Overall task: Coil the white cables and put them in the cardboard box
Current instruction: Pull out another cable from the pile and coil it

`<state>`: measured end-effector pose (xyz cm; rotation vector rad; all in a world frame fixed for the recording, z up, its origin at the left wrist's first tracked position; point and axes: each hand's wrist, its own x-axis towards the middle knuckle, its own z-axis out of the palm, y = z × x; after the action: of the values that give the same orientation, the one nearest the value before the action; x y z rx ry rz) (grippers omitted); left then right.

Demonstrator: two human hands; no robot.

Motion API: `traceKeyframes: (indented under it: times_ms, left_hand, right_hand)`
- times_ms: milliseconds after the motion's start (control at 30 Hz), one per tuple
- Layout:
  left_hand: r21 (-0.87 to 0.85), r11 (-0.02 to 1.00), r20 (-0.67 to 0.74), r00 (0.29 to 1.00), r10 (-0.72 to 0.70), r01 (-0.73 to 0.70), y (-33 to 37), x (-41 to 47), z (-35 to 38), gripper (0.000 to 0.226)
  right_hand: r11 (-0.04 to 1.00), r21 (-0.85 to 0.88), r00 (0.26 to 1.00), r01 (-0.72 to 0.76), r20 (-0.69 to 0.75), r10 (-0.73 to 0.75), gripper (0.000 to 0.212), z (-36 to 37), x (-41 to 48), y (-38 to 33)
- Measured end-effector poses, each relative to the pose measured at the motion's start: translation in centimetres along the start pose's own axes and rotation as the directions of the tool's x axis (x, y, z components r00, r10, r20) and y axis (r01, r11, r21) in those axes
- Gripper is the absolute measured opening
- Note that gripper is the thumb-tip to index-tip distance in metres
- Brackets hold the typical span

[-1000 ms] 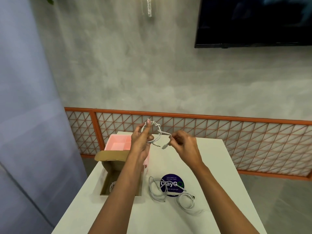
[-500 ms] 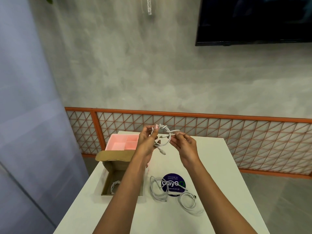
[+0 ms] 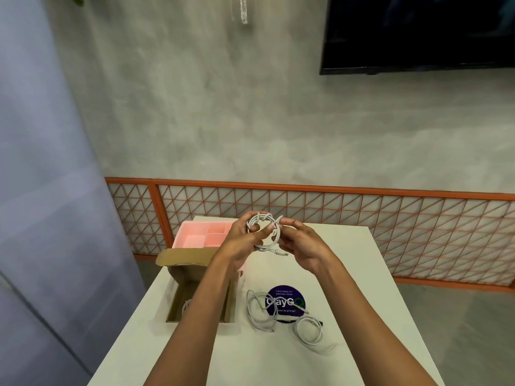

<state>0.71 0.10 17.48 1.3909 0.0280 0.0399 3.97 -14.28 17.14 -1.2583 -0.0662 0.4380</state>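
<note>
Cardboard box [image 3: 176, 300] open at the desk's [image 3: 362, 274] left edge, flap up. One white strand shows inside; the left forearm hides the rest. Pink tray [image 3: 195, 236] behind it, toward the far left corner.

Left grip [image 3: 241, 246] raised above the far half, fingers curled round a small coiled cable [image 3: 261, 218]. Right grip [image 3: 305, 247] just beside, fingertips pinching the coil's right side; plug end dangles below.

Loose cables [image 3: 281, 320] lie mid-desk across a purple sticker [image 3: 289, 298].

My read: winding nearly done on this one. Next I tuck the tail, carry the coil left and lower it into the box without letting it spring open.
</note>
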Motion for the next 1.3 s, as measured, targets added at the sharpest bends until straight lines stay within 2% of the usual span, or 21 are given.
traceKeyframes:
  times_ms: [100, 233, 333, 400, 533, 633, 700, 800, 867, 933, 1000, 1100, 1300]
  left_hand:
    - [0.027, 0.998, -0.053, 0.997, 0.055, -0.053, -0.4, -0.1, 0.0, 0.026]
    - [0.101, 0.991, -0.124, 0.988, 0.097, -0.085, -0.3, 0.2, 0.2, 0.021]
    - [0.161, 0.979, -0.165, 0.974, 0.153, -0.126, 0.0, 0.5, 0.5, 0.021]
    - [0.193, 0.972, -0.175, 0.970, 0.172, -0.137, 0.1, 0.7, 0.7, 0.022]
    - [0.204, 0.967, -0.210, 0.958, 0.193, -0.151, -0.1, 0.9, 0.5, 0.023]
    - [0.197, 0.968, -0.247, 0.947, 0.203, -0.156, -0.5, 1.1, 0.3, 0.022]
    - [0.205, 0.965, -0.285, 0.933, 0.218, -0.162, -0.8, 1.2, 0.5, 0.021]
    - [0.198, 0.966, -0.365, 0.903, 0.228, -0.164, -1.2, 1.3, 0.5, 0.021]
    - [0.227, 0.957, -0.379, 0.890, 0.255, -0.179, -1.3, 1.3, 0.3, 0.022]
    - [0.299, 0.934, -0.373, 0.876, 0.304, -0.196, -1.5, 1.3, 0.2, 0.023]
    - [0.344, 0.916, -0.379, 0.863, 0.335, -0.204, -1.7, 1.1, 0.2, 0.025]
    - [0.405, 0.893, -0.386, 0.848, 0.362, -0.196, -1.9, 0.9, 0.6, 0.027]
    - [0.443, 0.869, -0.404, 0.817, 0.411, -0.219, -1.3, 1.2, 0.4, 0.026]
  right_hand:
    - [0.995, -0.100, 1.000, -0.016, 0.019, 0.018, 0.013, 0.0, -0.2, -0.2]
    - [0.993, -0.116, 0.999, -0.011, 0.035, 0.015, 0.025, 0.2, -0.5, -0.5]
    - [0.981, -0.193, 0.995, 0.003, 0.103, 0.017, 0.051, 0.3, -0.9, -1.0]
    - [0.967, -0.254, 0.996, 0.019, 0.090, 0.004, 0.057, 0.5, -1.2, -1.1]
    - [0.950, -0.302, 0.996, 0.078, 0.058, -0.063, 0.042, 0.2, -1.2, -1.5]
    - [0.844, -0.519, 0.987, 0.138, 0.000, -0.162, 0.029, 0.7, -1.5, -2.3]
    - [0.768, -0.628, 0.974, 0.128, -0.065, -0.215, 0.019, 1.5, -1.7, -2.8]
    - [0.757, -0.653, 0.988, 0.019, -0.104, -0.114, 0.009, 2.4, -2.2, -3.6]
    - [0.759, -0.649, 0.997, -0.062, -0.078, 0.016, 0.007, 2.6, -2.6, -4.0]
    - [0.730, -0.678, 0.997, -0.080, -0.064, 0.050, 0.009, 2.6, -2.8, -4.0]
    - [0.688, -0.723, 0.997, -0.064, -0.072, 0.018, 0.018, 2.7, -2.7, -3.7]
    - [0.633, -0.774, 0.998, -0.023, -0.055, -0.030, 0.018, 3.1, -3.0, -3.4]
    - [0.595, -0.788, 0.986, 0.158, 0.099, -0.131, 0.018, 2.8, -4.0, -3.3]
